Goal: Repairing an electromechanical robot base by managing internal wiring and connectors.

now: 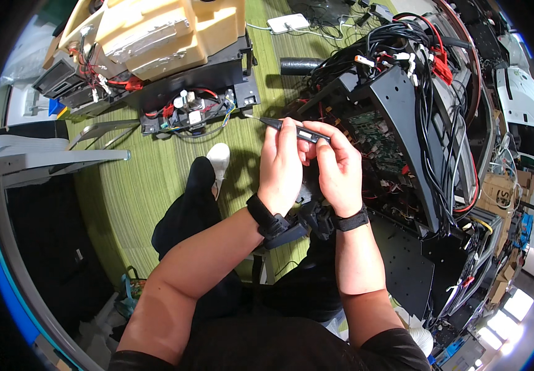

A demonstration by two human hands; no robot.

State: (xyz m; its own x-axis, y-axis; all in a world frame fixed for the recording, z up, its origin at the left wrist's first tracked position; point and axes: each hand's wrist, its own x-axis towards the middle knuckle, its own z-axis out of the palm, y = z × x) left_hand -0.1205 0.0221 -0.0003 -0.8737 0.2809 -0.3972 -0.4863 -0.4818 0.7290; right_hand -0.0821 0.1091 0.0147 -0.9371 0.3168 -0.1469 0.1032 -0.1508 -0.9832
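Left hand (pixel 281 164) and right hand (pixel 340 173) pinch a pen-like tool (pixel 305 134) above the floor (pixel 109 198); probably light, stiff, best gripped mid-barrel; its tip (pixel 252 117) is too small to identify.

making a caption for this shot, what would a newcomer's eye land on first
Probably the slim black tool near the middle, held in the left hand and the right hand, its tip pointing left. Next, perhaps, the bulky tan block at the upper left, and the tangle of black cables on the dark machine at the right. The white shoe on the green carpet stands out too.
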